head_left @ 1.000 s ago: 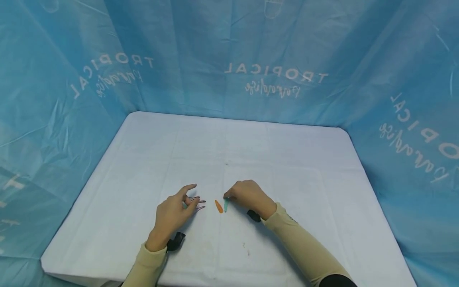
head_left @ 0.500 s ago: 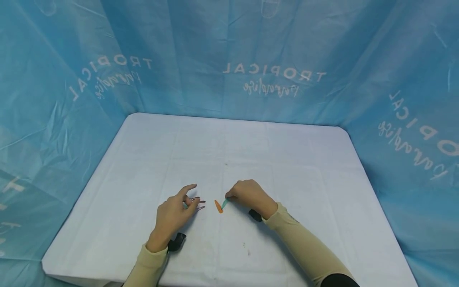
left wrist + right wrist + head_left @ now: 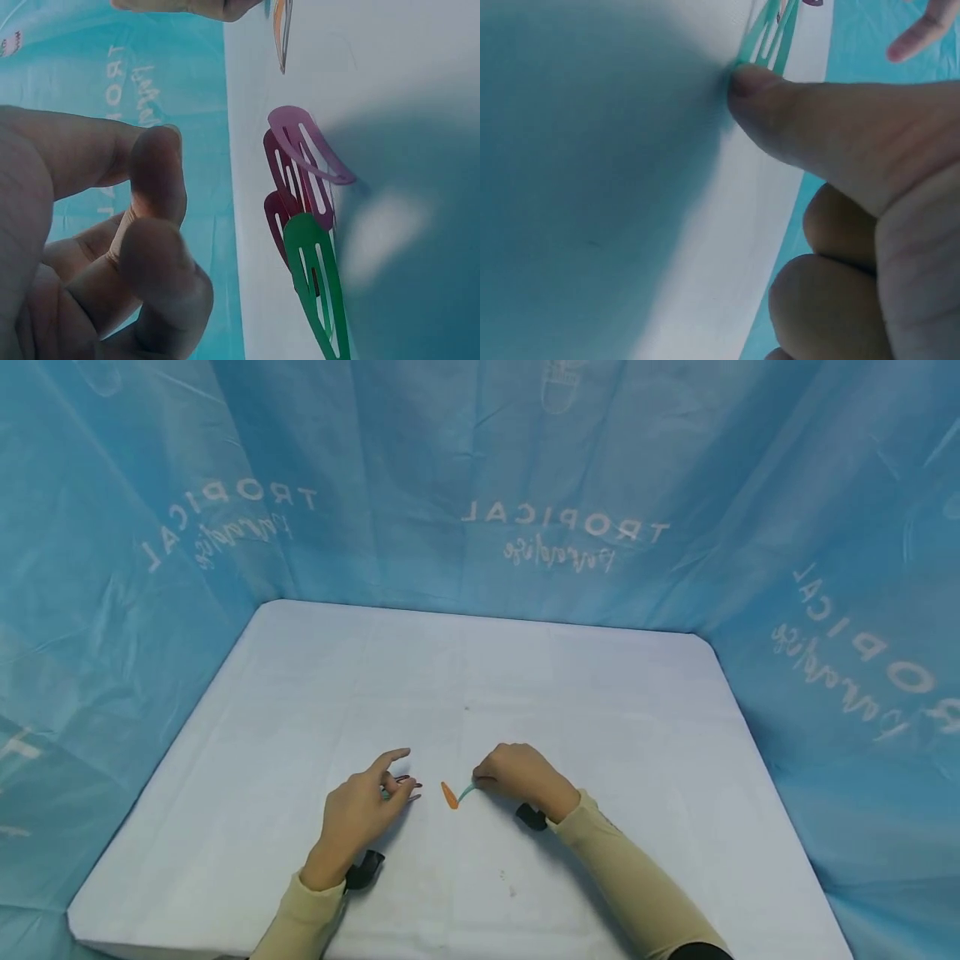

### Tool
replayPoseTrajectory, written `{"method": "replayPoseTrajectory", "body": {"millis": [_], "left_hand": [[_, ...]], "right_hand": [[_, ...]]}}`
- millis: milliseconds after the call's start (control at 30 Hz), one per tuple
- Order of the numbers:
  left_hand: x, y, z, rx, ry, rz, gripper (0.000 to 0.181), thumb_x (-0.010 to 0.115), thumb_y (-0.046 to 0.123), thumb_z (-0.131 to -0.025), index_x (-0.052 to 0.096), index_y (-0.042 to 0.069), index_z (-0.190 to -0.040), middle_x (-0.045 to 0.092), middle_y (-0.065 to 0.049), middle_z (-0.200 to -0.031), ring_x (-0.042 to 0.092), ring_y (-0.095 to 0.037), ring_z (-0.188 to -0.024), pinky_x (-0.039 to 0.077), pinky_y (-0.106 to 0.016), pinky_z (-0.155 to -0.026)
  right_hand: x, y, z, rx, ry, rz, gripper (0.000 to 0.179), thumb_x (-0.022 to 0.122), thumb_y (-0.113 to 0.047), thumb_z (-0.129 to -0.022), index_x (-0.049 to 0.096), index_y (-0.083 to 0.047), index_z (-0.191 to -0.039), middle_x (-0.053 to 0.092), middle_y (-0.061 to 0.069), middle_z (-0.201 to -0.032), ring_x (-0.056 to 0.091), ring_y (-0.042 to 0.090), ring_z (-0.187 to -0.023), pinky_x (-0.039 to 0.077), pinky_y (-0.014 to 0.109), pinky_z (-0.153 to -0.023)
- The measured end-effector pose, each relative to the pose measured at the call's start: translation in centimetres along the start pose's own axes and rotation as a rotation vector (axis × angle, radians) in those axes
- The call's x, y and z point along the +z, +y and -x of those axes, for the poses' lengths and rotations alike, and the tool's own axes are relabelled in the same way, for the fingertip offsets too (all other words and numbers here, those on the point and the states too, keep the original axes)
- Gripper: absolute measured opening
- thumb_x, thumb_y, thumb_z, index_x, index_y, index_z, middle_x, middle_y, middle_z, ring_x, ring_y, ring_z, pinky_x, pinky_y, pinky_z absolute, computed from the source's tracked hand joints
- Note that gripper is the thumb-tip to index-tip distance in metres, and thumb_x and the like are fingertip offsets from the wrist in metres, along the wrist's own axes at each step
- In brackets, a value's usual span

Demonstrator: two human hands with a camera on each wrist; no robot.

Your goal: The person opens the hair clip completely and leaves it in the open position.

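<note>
My right hand (image 3: 519, 775) pinches a teal snap hair clip (image 3: 467, 792) between thumb and fingers. The clip slants down and left, its free tip close to an orange hair clip (image 3: 449, 795) that lies on the white cloth. My left hand (image 3: 358, 810) hovers with loosely bent fingers and holds nothing. Close to it, in the left wrist view, several snap clips lie overlapping: a purple one (image 3: 289, 117), dark red ones (image 3: 273, 147) and a green one (image 3: 301, 229). In the head view the left fingers partly hide this group.
A table with a white cloth (image 3: 585, 693) spreads under both hands. Blue printed curtains (image 3: 420, 460) enclose its back and sides. Small specks (image 3: 512, 890) mark the cloth near the front.
My right hand has swung the teal clip from nearly straight toward me to slanting left, bringing its tip to the orange clip. The left hand stays put. The head view has shifted slightly.
</note>
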State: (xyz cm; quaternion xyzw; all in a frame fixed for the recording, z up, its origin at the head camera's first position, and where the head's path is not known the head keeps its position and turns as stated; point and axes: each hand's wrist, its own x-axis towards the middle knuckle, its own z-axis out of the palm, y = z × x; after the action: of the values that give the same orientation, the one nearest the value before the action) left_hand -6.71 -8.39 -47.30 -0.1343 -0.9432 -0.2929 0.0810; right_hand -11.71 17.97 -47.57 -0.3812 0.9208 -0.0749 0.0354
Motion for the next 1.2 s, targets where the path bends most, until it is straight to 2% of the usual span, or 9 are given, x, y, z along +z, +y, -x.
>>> {"method": "replayPoseTrajectory", "body": {"millis": [100,233,367,467,600,733,900,1067,1200], "left_hand": [[0.1,0.0,0.2,-0.012,-0.007,0.003,0.042,0.066,0.034,-0.089,0.058,0.025,-0.129,0.059,0.02,-0.069,0.025,-0.002,-0.038,0.023,-0.023,-0.035],[0.3,0.0,0.4,-0.01,-0.004,0.011,0.042,0.066,0.034,-0.089,0.058,0.025,-0.129,0.058,0.02,-0.068,0.024,-0.001,-0.037,0.023,-0.022,-0.035],[0.5,0.0,0.3,-0.003,0.004,0.021,0.041,0.066,0.036,-0.089,0.059,0.025,-0.128,0.06,0.02,-0.069,0.022,-0.001,-0.037,0.022,-0.022,-0.034],[0.5,0.1,0.3,-0.034,-0.021,0.064,0.039,0.065,0.038,-0.089,0.062,0.026,-0.126,0.064,0.02,-0.074,0.023,-0.003,-0.037,0.021,-0.022,-0.034],[0.5,0.3,0.4,-0.071,-0.065,0.094,0.032,0.065,0.039,-0.089,0.068,0.027,-0.119,0.065,0.02,-0.077,0.025,-0.006,-0.037,0.021,-0.023,-0.035],[0.6,0.6,0.4,-0.052,-0.071,0.087,0.028,0.065,0.038,-0.089,0.07,0.026,-0.114,0.063,0.021,-0.077,0.028,-0.007,-0.036,0.023,-0.024,-0.034],[0.5,0.9,0.3,-0.041,-0.077,0.115,0.029,0.061,0.049,-0.089,0.072,0.03,-0.108,0.062,0.023,-0.08,0.034,-0.006,-0.039,0.028,-0.025,-0.035],[-0.3,1.1,0.4,-0.063,-0.095,0.124,0.032,0.056,0.063,-0.086,0.072,0.037,-0.096,0.062,0.021,-0.077,0.034,-0.007,-0.038,0.028,-0.026,-0.035],[-0.7,1.1,0.6,-0.091,-0.121,0.19,0.027,0.058,0.059,-0.087,0.072,0.037,-0.092,0.058,0.02,-0.067,0.034,-0.007,-0.039,0.025,-0.024,-0.036]], "right_hand": [[0.0,-0.1,0.1,0.002,-0.018,-0.02,0.009,0.068,-0.027,-0.089,0.071,-0.025,-0.08,0.065,-0.015,-0.075,0.044,-0.003,-0.056,0.041,0.017,-0.055],[-0.4,-0.2,0.3,0.001,-0.005,-0.009,0.008,0.069,-0.024,-0.089,0.072,-0.024,-0.081,0.066,-0.013,-0.075,0.044,-0.002,-0.055,0.04,0.017,-0.054],[-1.2,-0.5,0.5,0.003,0.046,0.007,0.013,0.069,-0.018,-0.088,0.07,-0.021,-0.076,0.058,-0.012,-0.064,0.033,0.0,-0.054,0.033,0.017,-0.052],[-1.7,-0.8,0.5,-0.001,0.092,0.01,0.015,0.069,-0.018,-0.089,0.069,-0.021,-0.074,0.05,-0.012,-0.058,0.028,0.002,-0.053,0.03,0.017,-0.05],[-1.8,-1.1,0.5,-0.053,0.208,0.079,0.011,0.069,-0.023,-0.088,0.067,-0.022,-0.078,0.049,-0.013,-0.055,0.031,-0.001,-0.048,0.032,0.016,-0.047],[-1.5,-1.2,0.7,-0.123,0.372,0.221,0.011,0.067,-0.023,-0.09,0.06,-0.021,-0.082,0.042,-0.011,-0.05,0.029,0.0,-0.045,0.029,0.017,-0.043],[-1.4,-1.4,0.7,-0.189,0.522,0.279,0.013,0.069,-0.017,-0.088,0.056,-0.019,-0.087,0.03,-0.009,-0.048,0.018,0.002,-0.045,0.02,0.017,-0.042],[-1.7,-2.3,-0.1,-0.252,0.592,0.307,0.012,0.068,-0.013,-0.088,0.057,-0.017,-0.088,0.027,-0.008,-0.048,0.015,0.002,-0.045,0.019,0.017,-0.043],[-1.7,-3.2,-0.5,-0.274,0.62,0.327,0.01,0.067,-0.015,-0.089,0.057,-0.018,-0.091,0.028,-0.008,-0.048,0.015,0.002,-0.045,0.018,0.018,-0.043]]}}
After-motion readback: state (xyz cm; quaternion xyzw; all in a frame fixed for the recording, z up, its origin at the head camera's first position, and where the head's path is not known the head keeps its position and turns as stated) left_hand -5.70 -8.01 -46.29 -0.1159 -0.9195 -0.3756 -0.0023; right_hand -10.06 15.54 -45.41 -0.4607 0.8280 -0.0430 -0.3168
